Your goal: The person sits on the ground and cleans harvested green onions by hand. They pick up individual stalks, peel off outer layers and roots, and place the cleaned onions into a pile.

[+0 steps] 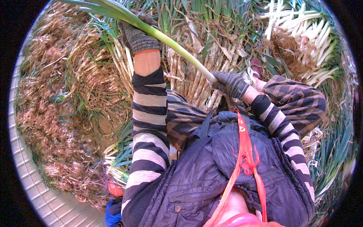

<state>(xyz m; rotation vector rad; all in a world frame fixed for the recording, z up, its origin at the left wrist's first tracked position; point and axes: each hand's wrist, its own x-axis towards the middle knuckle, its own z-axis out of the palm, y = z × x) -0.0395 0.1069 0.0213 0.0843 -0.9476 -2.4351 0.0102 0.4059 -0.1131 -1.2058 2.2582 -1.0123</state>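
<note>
A long green onion [181,48] stretches slantwise between my two gloved hands, its leaves at the upper left and its pale base at the lower right. My left hand [141,37], in a dark knitted glove, is closed around the green upper part. At the white base end, my right hand [230,84] grips the stalk; its fingers hide the root end. Below the held stalk lies a heap of unpeeled green onions [200,86] with dry brown husks, reaching up to my crossed legs.
Peeled white green onions [319,42] are stacked at the upper right, near a clump of brown roots [293,48]. Heaped husks and roots [56,119] cover the left side, bordered by a pale ribbed wall [37,187]. A red cord [242,142] hangs over my dark vest.
</note>
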